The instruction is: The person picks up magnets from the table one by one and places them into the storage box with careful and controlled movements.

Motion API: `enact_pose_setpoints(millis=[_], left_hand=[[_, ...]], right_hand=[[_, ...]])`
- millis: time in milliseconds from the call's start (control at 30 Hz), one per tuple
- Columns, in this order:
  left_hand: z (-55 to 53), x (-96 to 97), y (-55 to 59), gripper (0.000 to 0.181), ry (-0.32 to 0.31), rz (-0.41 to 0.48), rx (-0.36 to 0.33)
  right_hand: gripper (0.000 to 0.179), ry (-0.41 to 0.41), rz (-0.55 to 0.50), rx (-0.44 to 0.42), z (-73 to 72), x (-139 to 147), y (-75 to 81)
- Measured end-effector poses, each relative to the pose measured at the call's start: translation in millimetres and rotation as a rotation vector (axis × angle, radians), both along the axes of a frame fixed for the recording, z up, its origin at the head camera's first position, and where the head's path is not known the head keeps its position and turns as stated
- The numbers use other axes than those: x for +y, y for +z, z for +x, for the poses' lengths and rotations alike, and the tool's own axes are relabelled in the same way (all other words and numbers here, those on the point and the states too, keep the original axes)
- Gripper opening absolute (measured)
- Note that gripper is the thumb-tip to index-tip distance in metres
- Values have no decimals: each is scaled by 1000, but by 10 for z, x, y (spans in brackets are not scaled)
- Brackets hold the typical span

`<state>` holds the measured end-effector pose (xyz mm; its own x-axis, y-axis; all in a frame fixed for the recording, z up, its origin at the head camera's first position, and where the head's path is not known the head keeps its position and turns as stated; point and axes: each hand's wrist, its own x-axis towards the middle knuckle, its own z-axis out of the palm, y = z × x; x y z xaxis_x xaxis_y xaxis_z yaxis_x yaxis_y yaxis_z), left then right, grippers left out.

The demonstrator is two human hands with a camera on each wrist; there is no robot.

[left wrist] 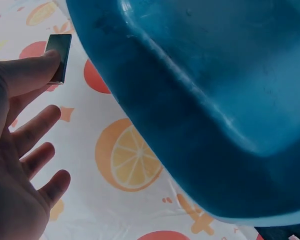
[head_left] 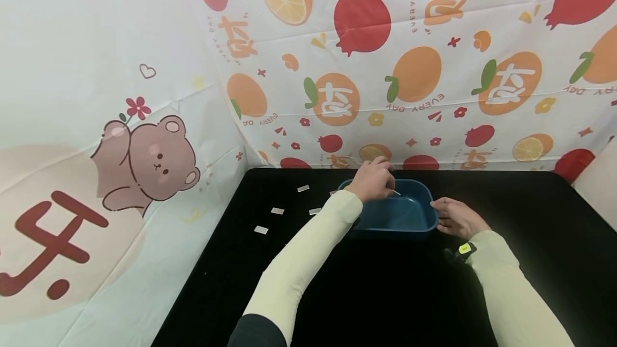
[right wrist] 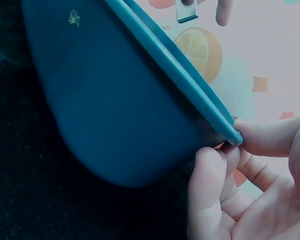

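Note:
A blue plastic basin (head_left: pixel 392 233) with rounded corners stands at the far side of the black table. My left hand (head_left: pixel 373 181) is over its back left part, pinching a small flat shiny rectangular piece (left wrist: pixel 60 55) between thumb and forefinger. The other fingers of that hand are spread apart in the left wrist view. My right hand (head_left: pixel 458 218) grips the basin's right rim (right wrist: pixel 190 82), thumb above and fingers beneath. Several similar pale rectangular pieces (head_left: pixel 261 229) lie to the left of the basin. My left forearm covers part of the basin's left side.
The black table (head_left: pixel 385 293) reaches to a fabric backdrop (head_left: pixel 299 42) printed with fruit. Another fabric (head_left: pixel 168 159) with a bear print hangs along the left. A dark wrist device (head_left: pixel 465 249) with a yellow label is at my right cuff.

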<state>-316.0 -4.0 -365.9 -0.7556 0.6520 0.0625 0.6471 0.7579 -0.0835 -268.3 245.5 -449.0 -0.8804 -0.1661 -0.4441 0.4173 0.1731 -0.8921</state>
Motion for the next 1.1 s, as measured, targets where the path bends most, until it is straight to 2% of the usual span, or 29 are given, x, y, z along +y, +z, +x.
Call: enact_pose_setpoints(millis=[267,567,767,1100], left_hand=[[-73,47,-8,13,-1,-25,15],[-109,161,-93,13,-17,-38,-29],[-143,201,-109,11,-18,-60,-55],[-151,297,-130,13,-28,-47,-93]], right_hand=[[17,-1,-9,8,-45,-28,13],[19,-1,-3,10,-41,-25,-30],[22,-5,9,1,-33,-16,-41],[22,-2,22,4,-46,22,-42]])
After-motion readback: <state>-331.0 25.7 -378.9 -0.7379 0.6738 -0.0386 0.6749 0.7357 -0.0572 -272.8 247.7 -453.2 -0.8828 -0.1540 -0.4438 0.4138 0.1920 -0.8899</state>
